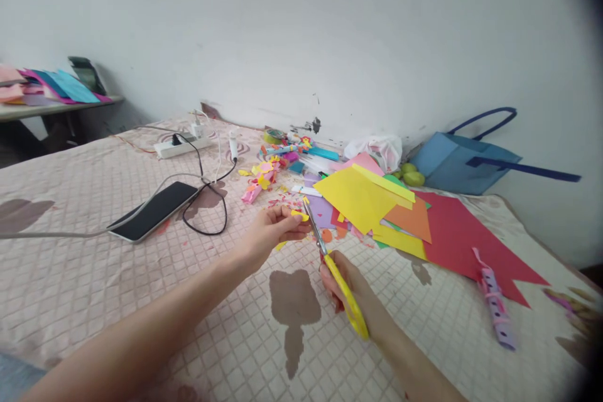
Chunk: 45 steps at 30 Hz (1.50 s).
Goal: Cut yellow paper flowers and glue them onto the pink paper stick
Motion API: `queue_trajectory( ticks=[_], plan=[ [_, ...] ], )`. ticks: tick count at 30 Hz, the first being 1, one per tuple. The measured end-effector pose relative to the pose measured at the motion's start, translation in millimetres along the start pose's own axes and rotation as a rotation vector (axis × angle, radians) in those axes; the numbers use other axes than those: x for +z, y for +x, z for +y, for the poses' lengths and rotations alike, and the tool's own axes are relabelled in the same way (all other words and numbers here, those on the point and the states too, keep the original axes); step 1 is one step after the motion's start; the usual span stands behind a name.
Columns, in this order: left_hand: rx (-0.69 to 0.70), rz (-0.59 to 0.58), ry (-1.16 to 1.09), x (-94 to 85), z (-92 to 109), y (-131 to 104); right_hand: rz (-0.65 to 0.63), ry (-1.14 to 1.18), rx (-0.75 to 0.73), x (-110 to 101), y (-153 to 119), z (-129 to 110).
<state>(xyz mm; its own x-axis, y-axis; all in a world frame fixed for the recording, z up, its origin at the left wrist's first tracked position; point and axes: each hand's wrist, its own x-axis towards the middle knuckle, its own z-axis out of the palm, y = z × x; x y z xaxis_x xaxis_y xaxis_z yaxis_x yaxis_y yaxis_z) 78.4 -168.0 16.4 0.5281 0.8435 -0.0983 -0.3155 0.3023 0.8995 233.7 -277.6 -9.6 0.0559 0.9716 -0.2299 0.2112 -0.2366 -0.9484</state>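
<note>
Yellow paper in left hand, scissors right

Smooth, greyish metal is shown by the blades of the long yellow-handled scissors; plastic is suggested by the handles. A matt finish is shared by the small yellow paper scrap, the large yellow paper sheet and the broad red paper sheet. Thin, crinkled plastic is seen in the white translucent bag, matt fabric in the blue boxy bag. The pale grid-patterned cloth cover is lightly creased.
</note>
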Motion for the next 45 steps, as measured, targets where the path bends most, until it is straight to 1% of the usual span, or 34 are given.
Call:
queue_trajectory(
  ticks=[10, 23, 34, 41, 45],
  plan=[
    [0.05, -0.006, -0.008, -3.6, -1.2, 1.9, 0.04, 0.004, -0.103, -2.0, 4.1, 7.9],
    [0.072, 0.004, 0.026, -2.6, -0.4, 1.2, 0.036, -0.017, -0.124, -1.4, -0.3, -1.9],
    [0.071, 0.007, 0.019, -1.9, -0.5, 0.9, 0.041, -0.015, -0.123, -1.3, -1.6, -3.7],
    [0.074, 0.002, 0.015, -3.0, -1.8, 2.1, 0.041, -0.026, -0.115, -0.5, -2.7, -8.8],
    [0.072, 0.006, 0.016, -2.9, -1.4, 2.2, 0.058, -0.044, -0.105, -1.1, -2.3, -6.0]
  ],
)
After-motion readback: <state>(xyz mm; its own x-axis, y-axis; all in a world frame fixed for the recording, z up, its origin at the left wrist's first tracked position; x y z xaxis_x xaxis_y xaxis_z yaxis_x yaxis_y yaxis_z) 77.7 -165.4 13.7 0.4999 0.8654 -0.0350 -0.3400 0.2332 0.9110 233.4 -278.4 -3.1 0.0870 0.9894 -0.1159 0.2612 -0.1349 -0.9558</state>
